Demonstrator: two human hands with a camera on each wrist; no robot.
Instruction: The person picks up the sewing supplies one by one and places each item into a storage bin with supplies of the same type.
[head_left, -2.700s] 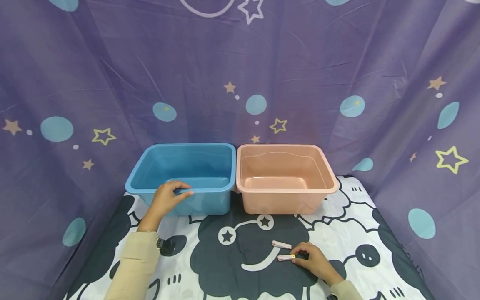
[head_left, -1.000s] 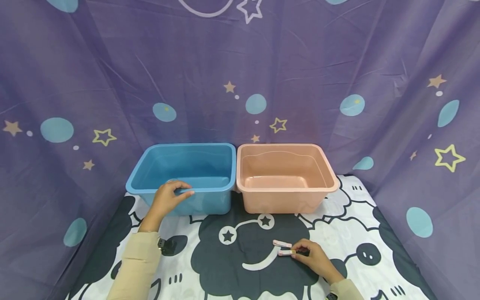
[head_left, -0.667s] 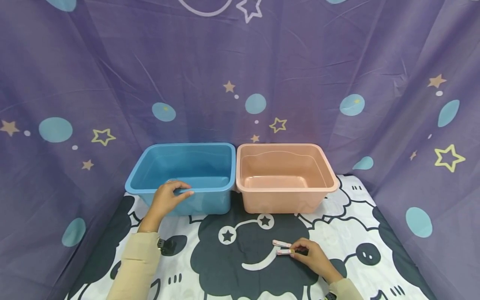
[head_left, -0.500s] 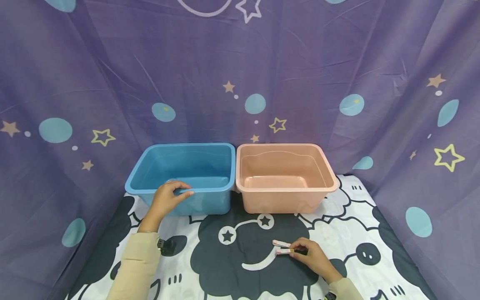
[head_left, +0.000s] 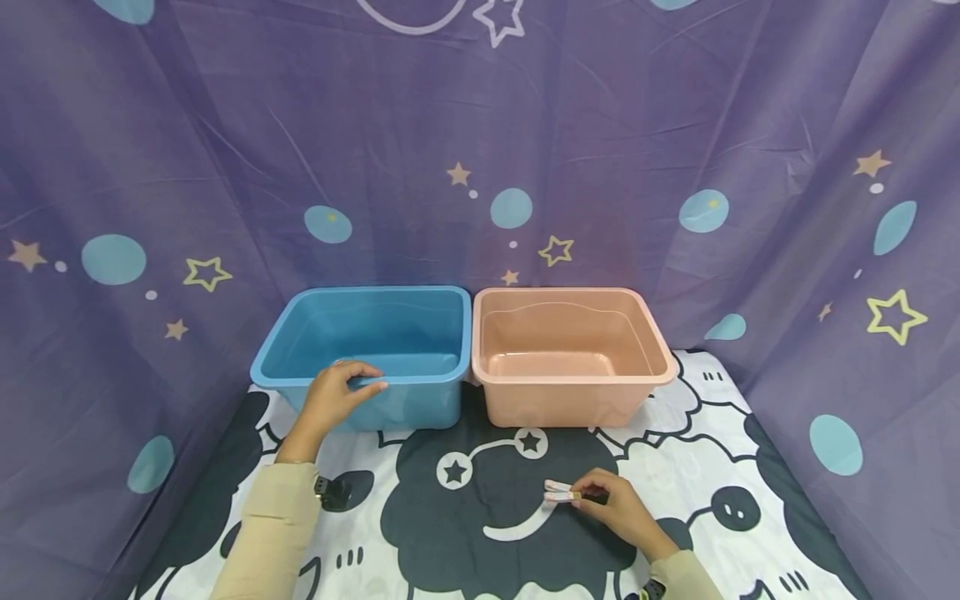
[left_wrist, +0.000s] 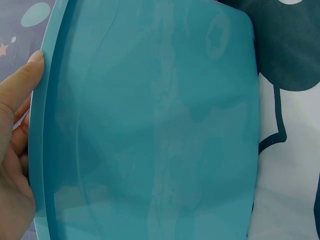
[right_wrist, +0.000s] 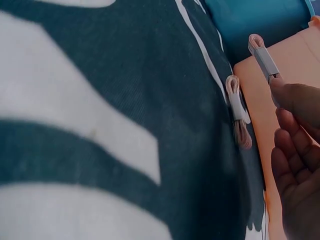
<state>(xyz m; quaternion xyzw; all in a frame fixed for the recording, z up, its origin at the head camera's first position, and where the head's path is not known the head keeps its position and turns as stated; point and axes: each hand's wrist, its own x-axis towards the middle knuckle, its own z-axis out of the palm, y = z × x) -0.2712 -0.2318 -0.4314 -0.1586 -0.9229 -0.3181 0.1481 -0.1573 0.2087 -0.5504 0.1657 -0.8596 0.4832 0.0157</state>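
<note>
My left hand [head_left: 337, 396] grips the near rim of the blue plastic tub [head_left: 442, 404], with the thumb outside and the fingers over the edge. In the left wrist view the thumb [left_wrist: 22, 82] lies along the tub's rim. My right hand [head_left: 611, 504] pinches one end of a folded shoelace bundle [right_wrist: 265, 61], pale pink with a white band around its middle. A second, similar shoelace bundle [right_wrist: 237, 111] lies on the dark patch of the cloth. From the head view the held one overlaps it, just left of my fingertips.
A peach plastic tub [head_left: 570, 408] stands beside the blue one at the back, their rims side by side. Both rest on a black-and-white cartoon cloth [head_left: 510, 467]. Purple curtain [head_left: 405, 167] with stars and dots hangs behind and at both sides.
My right hand has moved slightly left and up with the pinched shoelace bundle, bringing it over the other one. The left hand has stayed on the tub's rim.
</note>
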